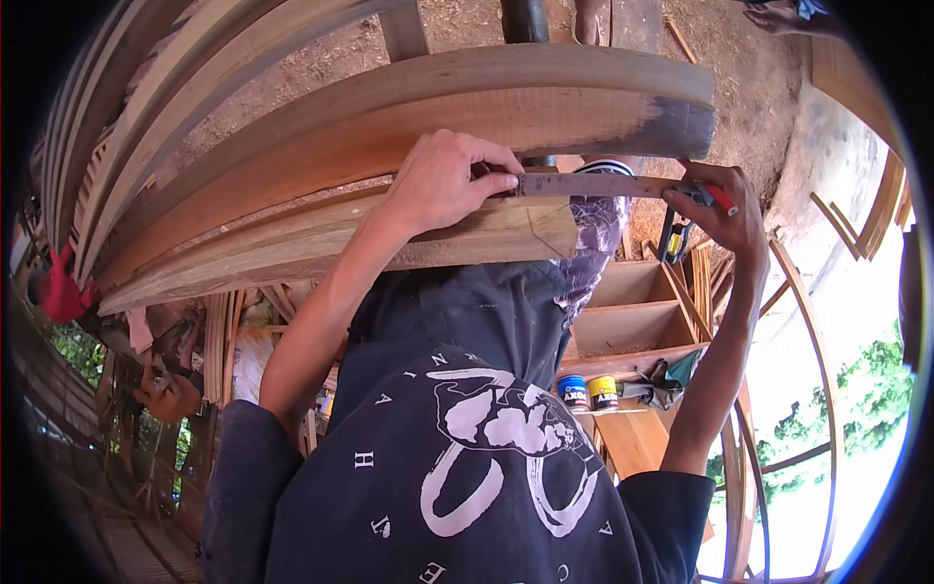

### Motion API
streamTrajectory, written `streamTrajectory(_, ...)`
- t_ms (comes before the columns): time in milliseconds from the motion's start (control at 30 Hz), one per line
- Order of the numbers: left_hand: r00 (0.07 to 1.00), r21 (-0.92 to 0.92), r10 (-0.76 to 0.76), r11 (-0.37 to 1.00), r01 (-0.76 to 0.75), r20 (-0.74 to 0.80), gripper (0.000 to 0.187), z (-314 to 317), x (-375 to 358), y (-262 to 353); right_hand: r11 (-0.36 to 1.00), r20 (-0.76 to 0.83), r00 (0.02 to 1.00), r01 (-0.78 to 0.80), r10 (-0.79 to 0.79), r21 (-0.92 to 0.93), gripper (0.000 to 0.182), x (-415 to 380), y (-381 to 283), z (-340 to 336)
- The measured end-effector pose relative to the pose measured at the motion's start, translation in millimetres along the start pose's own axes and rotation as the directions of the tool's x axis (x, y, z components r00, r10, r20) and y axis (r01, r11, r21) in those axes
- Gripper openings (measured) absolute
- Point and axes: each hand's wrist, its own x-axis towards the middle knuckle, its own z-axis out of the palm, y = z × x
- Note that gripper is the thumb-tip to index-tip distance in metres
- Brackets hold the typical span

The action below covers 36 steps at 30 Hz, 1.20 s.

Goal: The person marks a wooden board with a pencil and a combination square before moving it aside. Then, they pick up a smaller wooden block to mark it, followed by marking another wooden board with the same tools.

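Observation:
My left hand (449, 180) rests over the edge of a thick wooden plank (467, 237), thumb and fingers pinching the left end of a metal blade. That blade belongs to what looks like a combination square (598, 185), whose dark stock with a yellow inset hangs below my right hand (725, 212). My right hand is closed around the square's head and also holds a red pencil (721, 200). The blade reaches past the plank's right end. A dark line crosses the plank's face near that end. Just beyond lies a larger, curved-looking beam (418, 122) with a blackened end.
More long planks (195, 97) run along the left. A wooden shelf frame (623, 326) stands below right, with a blue can (573, 392) and a yellow can (603, 392). Another person's hand (773, 17) shows at the upper right. Wood shavings cover the ground.

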Motion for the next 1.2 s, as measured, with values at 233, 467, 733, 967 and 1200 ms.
streamTrajectory(233,0.997,-0.029,0.064,0.997,-0.065,-0.040,0.015,4.0,0.0,-5.1,1.000,-0.039,0.999,0.030,-0.030,-0.003,0.057,-2.7,0.4,0.9)
streamTrajectory(467,1.000,-0.010,0.025,1.000,-0.025,-0.007,0.017,0.5,-1.5,1.9,0.998,-0.061,0.996,0.063,-0.061,0.031,0.056,-2.9,3.9,2.5)
streamTrajectory(733,1.000,0.015,0.011,1.000,-0.011,-0.003,0.016,0.4,-0.8,2.3,0.999,-0.029,0.999,0.026,-0.025,0.041,0.055,-0.9,-0.2,-0.4)
streamTrajectory(967,1.000,0.022,0.007,1.000,-0.007,-0.001,0.016,1.8,-0.1,0.6,0.996,-0.059,0.995,0.079,-0.076,0.047,0.055,-1.5,4.9,1.9)
streamTrajectory(1200,1.000,0.011,0.014,1.000,-0.014,-0.012,0.016,1.0,-0.4,3.5,0.999,-0.029,0.999,0.047,-0.046,0.024,0.055,0.1,0.5,-1.6)
